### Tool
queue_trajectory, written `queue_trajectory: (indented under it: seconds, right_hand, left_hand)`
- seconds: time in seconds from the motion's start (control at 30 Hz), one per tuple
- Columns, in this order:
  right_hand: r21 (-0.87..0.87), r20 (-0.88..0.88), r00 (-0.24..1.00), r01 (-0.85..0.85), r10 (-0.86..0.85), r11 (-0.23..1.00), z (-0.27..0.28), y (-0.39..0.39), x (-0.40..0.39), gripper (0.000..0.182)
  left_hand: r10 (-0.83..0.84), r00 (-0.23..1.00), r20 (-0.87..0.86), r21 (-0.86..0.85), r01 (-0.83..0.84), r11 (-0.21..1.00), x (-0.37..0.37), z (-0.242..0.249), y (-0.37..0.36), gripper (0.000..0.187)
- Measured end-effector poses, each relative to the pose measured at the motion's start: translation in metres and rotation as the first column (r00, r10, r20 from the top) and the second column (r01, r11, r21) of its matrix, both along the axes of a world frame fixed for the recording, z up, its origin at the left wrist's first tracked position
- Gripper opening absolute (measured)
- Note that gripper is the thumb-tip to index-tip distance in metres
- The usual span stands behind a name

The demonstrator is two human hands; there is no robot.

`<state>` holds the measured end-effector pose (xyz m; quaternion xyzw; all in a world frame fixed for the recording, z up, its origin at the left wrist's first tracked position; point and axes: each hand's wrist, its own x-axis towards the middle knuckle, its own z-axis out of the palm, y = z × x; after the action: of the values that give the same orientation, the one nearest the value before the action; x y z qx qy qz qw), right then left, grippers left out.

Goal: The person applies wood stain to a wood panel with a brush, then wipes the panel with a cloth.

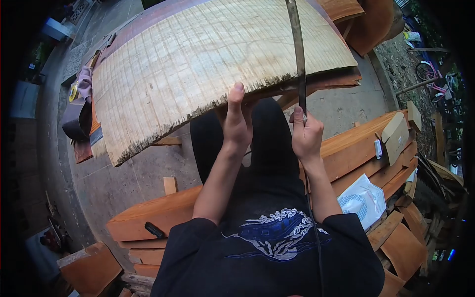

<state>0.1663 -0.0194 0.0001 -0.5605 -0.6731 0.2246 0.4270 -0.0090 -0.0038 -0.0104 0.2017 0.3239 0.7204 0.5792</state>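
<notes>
Pinching ragged-edged board (213, 54) w/ L hand (237, 123), gripping dark strip (299, 49) w/ R hand (308, 136) (fist closed); could get splinters by slipping.

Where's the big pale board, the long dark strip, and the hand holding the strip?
Pale board (198, 64), head view: its broad face.
Dark strip (300, 54), head view: the part over the board.
Right hand (308, 134), head view: its middle.

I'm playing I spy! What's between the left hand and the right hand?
Between the left hand and right hand, the head view shows a leg in black trousers.
</notes>
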Motion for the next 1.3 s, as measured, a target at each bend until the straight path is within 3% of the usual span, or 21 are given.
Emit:
queue_trajectory:
  seconds: [0.07, 0.2, 0.37, 0.47, 0.57, 0.67, 0.7, 0.8, 0.83, 0.97, 1.07, 1.3]
  right_hand:
    - [-0.015, -0.029, 1.000, -0.001, 0.000, 1.000, -0.003, -0.004, 0.000, 0.051]
    - [-0.234, -0.346, 0.933, -0.183, 0.094, 0.955, -0.016, -0.002, 0.015, 0.055]
    - [-0.360, -0.726, 0.681, -0.495, 0.095, 0.791, -0.001, 0.006, 0.024, 0.054]
    - [-0.352, -0.795, 0.598, -0.588, 0.099, 0.729, -0.003, 0.008, 0.030, 0.054]
    - [-0.403, -0.601, 0.796, -0.379, 0.071, 0.833, 0.003, 0.005, 0.025, 0.056]
    - [-0.161, -0.215, 0.973, -0.118, 0.082, 0.980, 0.012, 0.013, 0.010, 0.057]
    - [-0.156, -0.149, 0.988, -0.074, 0.051, 0.985, 0.019, 0.010, 0.006, 0.057]
    - [-0.121, -0.210, 0.976, -0.089, 0.062, 0.989, 0.002, -0.007, 0.003, 0.057]
    - [-0.233, -0.321, 0.945, -0.138, 0.058, 0.963, -0.002, -0.011, 0.004, 0.058]
    - [-0.285, -0.392, 0.918, -0.186, 0.063, 0.940, 0.021, 0.005, -0.002, 0.057]
    - [-0.180, -0.288, 0.956, -0.107, 0.052, 0.978, -0.006, -0.009, -0.003, 0.056]
    - [-0.323, -0.548, 0.835, -0.257, 0.041, 0.911, -0.015, -0.006, 0.001, 0.057]
  left_hand:
    - [0.009, 1.000, -0.027, 0.025, -0.008, 1.000, -0.005, 0.009, 0.005, 0.057]
    - [-0.002, 0.999, -0.038, 0.045, 0.003, 0.999, 0.000, 0.015, 0.001, 0.060]
    - [0.005, 0.997, -0.080, 0.018, -0.003, 1.000, -0.001, 0.020, 0.001, 0.062]
    - [0.040, 0.997, -0.062, 0.042, -0.038, 0.998, -0.001, 0.006, 0.006, 0.062]
    - [0.034, 0.997, -0.074, 0.005, -0.034, 0.999, 0.000, 0.019, 0.002, 0.062]
    - [0.026, 0.998, -0.064, 0.043, -0.023, 0.999, -0.002, 0.009, 0.005, 0.062]
    - [0.026, 0.998, -0.058, 0.042, -0.023, 0.999, 0.000, 0.006, 0.003, 0.062]
    - [0.031, 0.999, -0.044, 0.047, -0.029, 0.998, -0.004, 0.008, 0.004, 0.062]
    - [0.029, 0.999, -0.038, 0.038, -0.027, 0.999, -0.004, 0.012, 0.001, 0.061]
    - [0.011, 0.999, -0.053, 0.042, -0.008, 0.999, -0.006, 0.002, 0.001, 0.063]
    - [0.026, 0.998, -0.055, 0.041, -0.023, 0.999, -0.006, 0.005, 0.001, 0.064]
    - [-0.007, 0.996, -0.093, 0.032, 0.010, 0.999, -0.003, 0.012, 0.004, 0.064]
